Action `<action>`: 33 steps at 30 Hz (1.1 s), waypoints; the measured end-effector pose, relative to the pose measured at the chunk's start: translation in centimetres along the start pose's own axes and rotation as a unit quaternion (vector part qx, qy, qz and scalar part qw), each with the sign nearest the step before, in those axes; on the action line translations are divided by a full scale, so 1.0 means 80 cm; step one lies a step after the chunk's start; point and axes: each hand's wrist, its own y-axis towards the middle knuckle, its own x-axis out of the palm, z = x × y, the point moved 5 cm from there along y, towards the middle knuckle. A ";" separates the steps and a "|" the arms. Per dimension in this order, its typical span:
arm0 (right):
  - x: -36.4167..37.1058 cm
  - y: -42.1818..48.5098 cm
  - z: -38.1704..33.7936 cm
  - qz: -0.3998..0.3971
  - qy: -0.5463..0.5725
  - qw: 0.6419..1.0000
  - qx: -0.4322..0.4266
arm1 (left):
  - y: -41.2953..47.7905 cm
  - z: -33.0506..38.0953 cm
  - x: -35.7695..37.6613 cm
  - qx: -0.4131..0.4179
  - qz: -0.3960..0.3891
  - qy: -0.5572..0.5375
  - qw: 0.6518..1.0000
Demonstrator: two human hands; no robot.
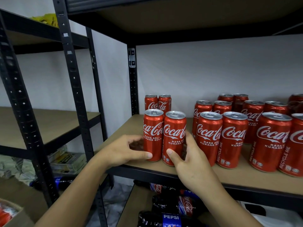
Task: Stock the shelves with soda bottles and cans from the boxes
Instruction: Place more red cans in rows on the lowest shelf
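Left can and right can, both red Coca-Cola, stand upright and touching near the front edge of the shelf. The left hand wraps the left can and the right hand wraps the right can. Two more cans stand just behind the grip, a cluster of cans stands to its right, and dark soda bottles lie below

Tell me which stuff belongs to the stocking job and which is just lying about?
Job: left hand gripping left front can; right hand gripping right front can; stocked cans; shelf; bottles below.
Lying about: yellow bundle up top; packets on neighbouring rack; crumpled plastic.
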 end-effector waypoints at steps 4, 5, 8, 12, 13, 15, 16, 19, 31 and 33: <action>-0.001 -0.005 -0.001 -0.008 -0.015 1.000 0.010 | 0.002 -0.002 0.000 -0.001 0.013 0.001 1.000; -0.001 -0.005 -0.001 -0.010 -0.020 1.000 0.012 | 0.003 -0.003 0.000 0.000 0.018 -0.002 1.000; -0.002 -0.006 0.000 -0.017 -0.033 0.999 0.020 | 0.005 -0.005 0.002 0.004 0.030 -0.002 1.000; -0.002 -0.006 0.000 -0.023 -0.038 0.999 0.031 | 0.005 -0.007 0.003 0.008 0.036 0.013 0.999; -0.003 -0.006 -0.001 -0.024 -0.041 0.998 0.033 | 0.005 -0.007 0.004 0.009 0.036 0.014 0.999; -0.004 -0.007 -0.001 -0.032 -0.041 0.998 0.040 | 0.004 -0.007 0.005 0.009 0.036 0.018 0.999; -0.004 -0.007 -0.001 -0.036 -0.039 0.998 0.044 | 0.004 -0.007 0.005 0.007 0.036 0.019 0.999; -0.005 -0.008 -0.004 -0.050 -0.046 0.996 0.054 | 0.004 -0.009 0.004 0.004 0.038 0.025 0.999; -0.003 -0.005 -0.004 -0.076 -0.068 0.994 0.036 | 0.000 -0.004 0.004 0.001 0.050 0.046 0.998; -0.004 -0.006 -0.005 -0.073 -0.072 0.994 0.031 | -0.002 -0.004 0.003 0.000 0.057 0.057 0.997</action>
